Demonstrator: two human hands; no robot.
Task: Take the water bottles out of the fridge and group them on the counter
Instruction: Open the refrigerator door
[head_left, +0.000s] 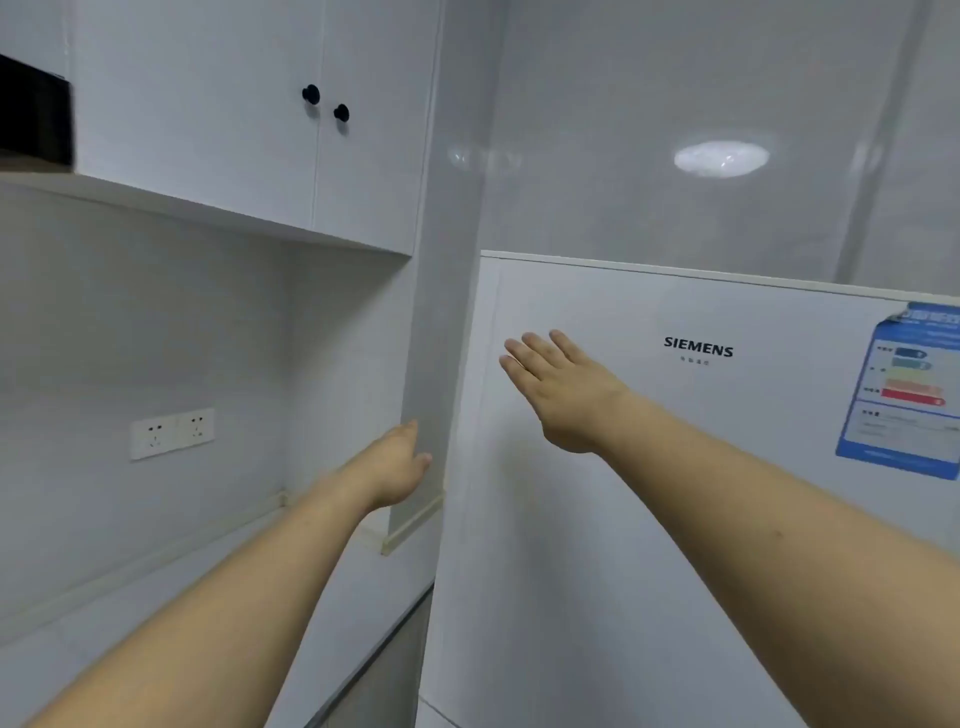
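Two bare forearms reached forward from the bottom of the view. Below the left one ran the pale tabletop (156, 613), bare where it showed. The left hand (395, 462) hung near the left edge of the fridge door; its fingers were hidden behind the hand, so their state could not be told. The right hand (561, 395) lay flat before the closed white Siemens fridge (623, 519), fingers (524, 358) straight and close together near the door's upper left corner. The door stood shut, so no water bottles showed. An energy label (904, 389) sat on the door's right. Farther back were a double wall socket (172, 432), upper cabinets with two black knobs (326, 103), and a tiled wall (727, 130).
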